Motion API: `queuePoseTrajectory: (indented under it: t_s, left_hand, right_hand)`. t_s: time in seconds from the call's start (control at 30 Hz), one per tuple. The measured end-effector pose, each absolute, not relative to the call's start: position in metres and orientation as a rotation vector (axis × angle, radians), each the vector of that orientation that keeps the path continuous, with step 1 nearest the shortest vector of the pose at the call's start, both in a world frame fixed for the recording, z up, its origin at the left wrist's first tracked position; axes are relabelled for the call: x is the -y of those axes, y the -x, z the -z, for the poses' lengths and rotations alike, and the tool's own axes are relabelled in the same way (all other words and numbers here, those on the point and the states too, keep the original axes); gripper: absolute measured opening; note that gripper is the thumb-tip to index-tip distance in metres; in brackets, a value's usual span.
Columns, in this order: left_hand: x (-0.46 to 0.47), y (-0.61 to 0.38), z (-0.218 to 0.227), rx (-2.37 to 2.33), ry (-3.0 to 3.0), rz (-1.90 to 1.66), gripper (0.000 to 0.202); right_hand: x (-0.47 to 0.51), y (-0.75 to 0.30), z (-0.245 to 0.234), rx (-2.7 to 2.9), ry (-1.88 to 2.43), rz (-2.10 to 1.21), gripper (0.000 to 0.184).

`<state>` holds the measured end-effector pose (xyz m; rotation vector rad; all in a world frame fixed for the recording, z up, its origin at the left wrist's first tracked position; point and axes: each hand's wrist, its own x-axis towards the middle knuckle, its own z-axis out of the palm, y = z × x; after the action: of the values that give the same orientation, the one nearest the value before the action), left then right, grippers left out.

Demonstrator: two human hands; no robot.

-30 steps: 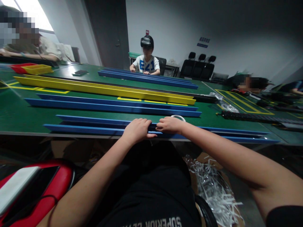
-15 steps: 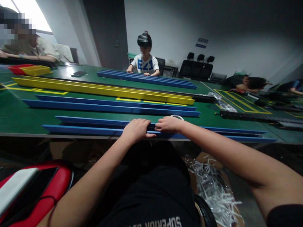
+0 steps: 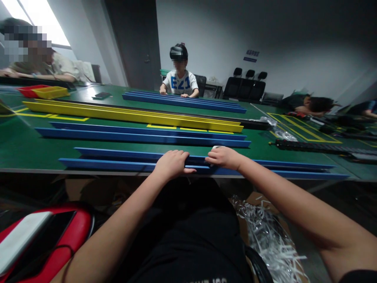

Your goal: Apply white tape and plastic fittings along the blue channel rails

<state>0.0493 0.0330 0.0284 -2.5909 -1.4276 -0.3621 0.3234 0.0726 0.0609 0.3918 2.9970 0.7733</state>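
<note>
A long blue channel (image 3: 106, 164) lies along the table's near edge, its two raised walls running left to right. My left hand (image 3: 172, 163) rests across it, fingers over the far wall and thumb along the near one, gripping it. To the right, my right hand (image 3: 225, 158) is closed in a fist just over the same channel. A small white curved thing (image 3: 218, 147) shows at the top of that fist; most of it is hidden by the fingers. The channel's inside between my hands is dark.
Farther back lie another blue channel (image 3: 141, 138), a yellow channel (image 3: 132, 116) and more blue channels (image 3: 182, 102). Red (image 3: 31, 91) and yellow trays (image 3: 51, 92) stand at left. A person (image 3: 180, 78) sits opposite. A red stool (image 3: 82, 228) and a box of white strips (image 3: 271, 236) are below.
My right hand has slid to the right along the channel, away from my left hand, which keeps its place on the channel. The view has shifted slightly.
</note>
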Motion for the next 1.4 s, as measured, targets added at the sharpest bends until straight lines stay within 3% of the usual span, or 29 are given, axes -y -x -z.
queuePoseTrajectory:
  t_s: [0.37, 0.9, 1.07, 1.23, 1.4]
  left_hand:
    - [-0.033, -0.049, -0.027, 1.4, 2.574, 0.348, 0.066]
    - [-0.034, -0.051, -0.028, 1.48, 2.605, 0.299, 0.07]
    - [-0.037, -0.052, -0.029, 1.516, 2.64, 0.248, 0.069]
    - [-0.025, -0.088, -0.028, 1.517, 2.605, 0.367, 0.067]
    - [-0.018, -0.134, -0.026, 1.476, 2.585, 0.441, 0.07]
  right_hand:
    - [-0.044, -0.329, -0.048, -3.229, -1.538, 0.083, 0.013]
    - [-0.013, -0.345, -0.028, -2.958, -2.607, 0.53, 0.018]
    - [-0.01, -0.347, -0.027, -2.943, -2.718, 0.509, 0.015]
    - [-0.016, -0.347, -0.029, -3.052, -2.445, 0.347, 0.033]
    - [-0.02, -0.349, -0.03, -2.834, -2.532, 0.093, 0.026]
